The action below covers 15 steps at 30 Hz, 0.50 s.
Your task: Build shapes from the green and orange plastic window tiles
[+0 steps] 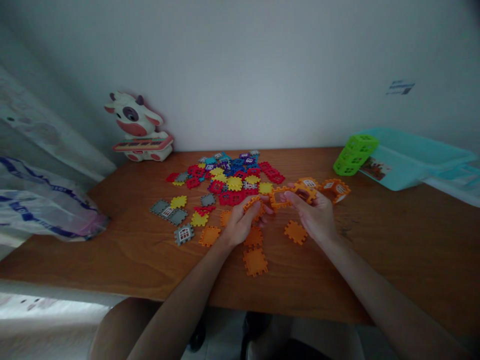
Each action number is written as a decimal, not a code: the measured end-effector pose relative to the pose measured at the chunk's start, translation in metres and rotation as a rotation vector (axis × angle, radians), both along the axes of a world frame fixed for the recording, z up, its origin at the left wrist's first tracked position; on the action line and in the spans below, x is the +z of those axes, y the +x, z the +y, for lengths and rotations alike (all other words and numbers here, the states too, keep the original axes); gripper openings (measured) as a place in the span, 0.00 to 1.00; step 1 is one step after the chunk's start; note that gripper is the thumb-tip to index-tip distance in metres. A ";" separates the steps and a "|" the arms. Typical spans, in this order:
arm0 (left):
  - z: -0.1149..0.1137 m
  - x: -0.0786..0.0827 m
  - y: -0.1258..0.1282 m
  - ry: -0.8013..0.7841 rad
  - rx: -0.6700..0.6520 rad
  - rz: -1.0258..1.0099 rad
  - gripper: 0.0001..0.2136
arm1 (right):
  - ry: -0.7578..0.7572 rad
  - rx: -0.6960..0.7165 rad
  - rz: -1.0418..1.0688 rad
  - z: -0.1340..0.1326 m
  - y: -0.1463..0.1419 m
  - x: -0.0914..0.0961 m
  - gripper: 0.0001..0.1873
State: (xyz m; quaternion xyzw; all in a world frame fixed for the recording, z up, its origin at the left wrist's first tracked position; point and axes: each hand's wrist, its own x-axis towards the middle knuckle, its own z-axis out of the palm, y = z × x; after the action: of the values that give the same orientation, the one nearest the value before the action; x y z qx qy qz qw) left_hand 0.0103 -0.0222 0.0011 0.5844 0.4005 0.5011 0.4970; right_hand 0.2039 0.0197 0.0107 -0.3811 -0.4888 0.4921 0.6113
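Note:
My left hand (242, 223) grips a small orange interlocking plastic tile (252, 206) at its edge. My right hand (311, 216) holds an orange window-framed tile assembly (294, 194), and its far end passes behind my fingers. Just beyond it stands a small orange tile house (335, 190), not touching my right hand. Loose flat orange tiles (255, 261) lie below my hands on the wooden table (318, 282). To the left spreads a heap of red, yellow, blue and grey tiles (225, 181).
A cow-shaped toy keyboard (137, 127) stands against the wall at the back left. A green tile cube (355, 155) sits by a teal plastic tray (412, 157) at the back right. A white-and-blue plastic bag (45, 210) lies at the left table edge.

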 end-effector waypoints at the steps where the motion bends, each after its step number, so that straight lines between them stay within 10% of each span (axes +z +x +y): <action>1: 0.000 -0.001 0.000 -0.014 0.000 0.018 0.23 | 0.020 -0.008 -0.031 -0.002 -0.001 0.001 0.18; 15: 0.003 -0.001 0.006 0.102 0.093 0.142 0.25 | 0.197 -0.095 -0.257 -0.024 -0.015 0.004 0.13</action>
State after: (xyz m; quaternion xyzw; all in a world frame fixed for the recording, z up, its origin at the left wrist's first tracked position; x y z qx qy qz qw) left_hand 0.0163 -0.0189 0.0001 0.6237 0.4354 0.5006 0.4133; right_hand 0.1891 -0.0044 0.0142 -0.4018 -0.5902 0.3593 0.6009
